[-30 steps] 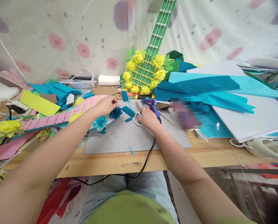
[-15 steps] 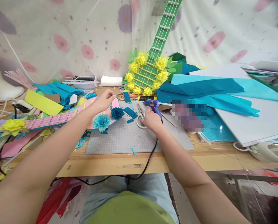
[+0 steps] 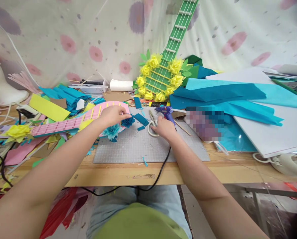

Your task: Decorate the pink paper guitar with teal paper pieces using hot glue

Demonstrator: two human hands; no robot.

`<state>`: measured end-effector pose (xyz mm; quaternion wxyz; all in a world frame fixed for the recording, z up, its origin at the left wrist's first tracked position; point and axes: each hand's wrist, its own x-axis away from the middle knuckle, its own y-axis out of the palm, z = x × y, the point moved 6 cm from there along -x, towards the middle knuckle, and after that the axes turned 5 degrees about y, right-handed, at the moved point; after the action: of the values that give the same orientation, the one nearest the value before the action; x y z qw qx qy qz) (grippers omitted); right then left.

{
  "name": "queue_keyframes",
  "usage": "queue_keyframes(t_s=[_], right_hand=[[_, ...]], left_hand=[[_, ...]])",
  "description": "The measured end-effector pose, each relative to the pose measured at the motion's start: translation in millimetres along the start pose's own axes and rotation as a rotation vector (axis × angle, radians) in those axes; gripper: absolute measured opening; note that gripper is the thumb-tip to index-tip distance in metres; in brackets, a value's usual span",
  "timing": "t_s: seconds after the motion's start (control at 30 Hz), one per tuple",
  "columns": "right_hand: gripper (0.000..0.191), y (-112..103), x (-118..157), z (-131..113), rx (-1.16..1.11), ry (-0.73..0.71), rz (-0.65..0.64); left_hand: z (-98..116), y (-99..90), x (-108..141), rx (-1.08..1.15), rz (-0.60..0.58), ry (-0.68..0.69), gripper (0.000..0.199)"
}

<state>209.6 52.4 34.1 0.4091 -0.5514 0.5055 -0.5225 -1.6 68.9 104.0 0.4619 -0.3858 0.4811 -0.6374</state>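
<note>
The pink paper guitar lies at the left, with a light blue flower and a dark blue flower on its body. My left hand is over the body beside the dark flower; its thumb and fingers are pinched, and what they hold, if anything, is too small to name. My right hand rests by the scissors and the purple glue gun; its fingertips are partly hidden, so its grip is unclear. Dark blue pieces lie between the hands on the grey cutting mat.
A green guitar with yellow flowers stands at the back. Blue paper sheets and white boards cover the right. Paper scraps crowd the left. A black cable hangs over the table's front edge.
My left hand has moved down and right, closer to the dark blue flower. My right hand stays by the scissors and glue gun. The view has shifted slightly.
</note>
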Motion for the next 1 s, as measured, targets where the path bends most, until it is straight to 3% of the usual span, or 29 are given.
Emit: queue_keyframes(t_s=[0.2,0.33,0.47,0.6,0.73,0.8,1.0], right_hand=[[0.048,-1.1,0.7,-0.3,0.004,0.009,-0.011],[0.048,-0.2,0.0,-0.5,-0.003,0.005,-0.008],[0.047,0.1,-0.4,0.0,-0.001,-0.002,0.003],[0.045,-0.8,0.4,0.0,-0.004,-0.003,0.004],[0.046,-1.7,0.7,-0.4,-0.009,-0.002,0.010],[0.048,-1.7,0.1,0.2,-0.008,0.006,0.010],[0.051,-1.8,-1.5,2.2,0.025,0.026,-0.011]], left_hand=[[14.7,7.5,3.8,-0.136,-0.034,0.113,0.023],[14.8,8.0,3.9,-0.107,-0.023,0.110,0.015],[6.4,1.4,2.8,0.102,0.027,0.058,0.012],[6.0,-9.1,4.5,0.523,0.109,0.084,0.013],[5.8,-5.6,7.2,0.735,0.080,0.011,0.017],[4.7,-1.6,7.5,0.664,0.084,0.001,0.018],[2.7,7.8,9.7,0.174,0.112,0.025,0.028]])
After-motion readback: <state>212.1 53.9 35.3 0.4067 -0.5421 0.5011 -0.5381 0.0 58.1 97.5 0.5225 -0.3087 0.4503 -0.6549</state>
